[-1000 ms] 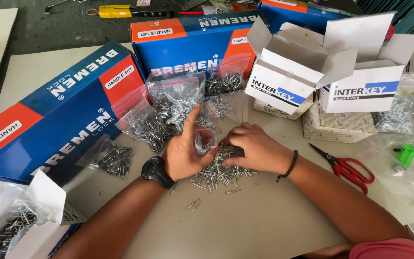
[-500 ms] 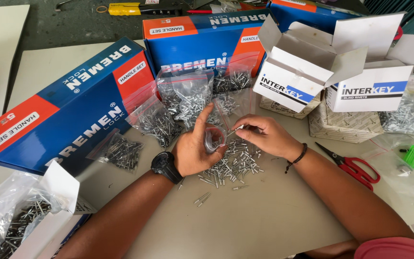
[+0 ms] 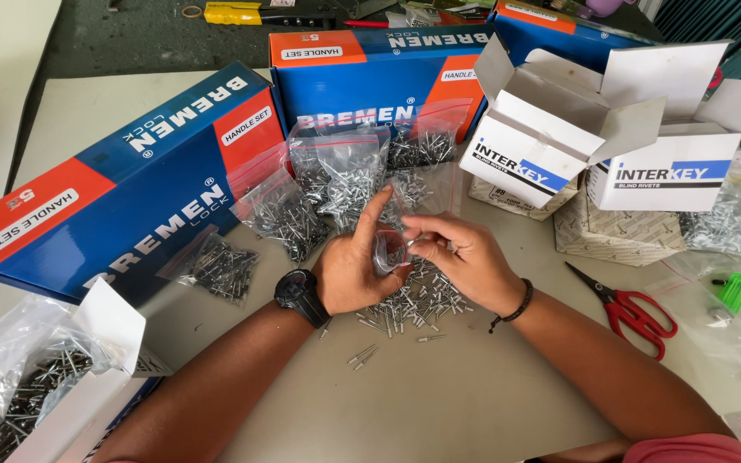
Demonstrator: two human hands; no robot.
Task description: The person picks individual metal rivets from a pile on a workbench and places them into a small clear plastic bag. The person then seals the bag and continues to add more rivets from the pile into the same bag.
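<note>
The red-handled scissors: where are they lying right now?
In the head view the red-handled scissors lie flat on the table to the person's right, just beyond the right forearm, below the patterned box and left of a green clip.

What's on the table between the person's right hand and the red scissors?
Nothing: in the head view, the table between the right hand and the red scissors is bare. The loose rivets lie under the hands instead.

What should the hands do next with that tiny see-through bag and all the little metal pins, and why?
Probably let the right hand slip its pinched rivet into the small clear plastic bag. The left hand holds that bag up, the right fingertips sit at its mouth, and a loose pile of small silver rivets waits on the grey table just below.
</note>
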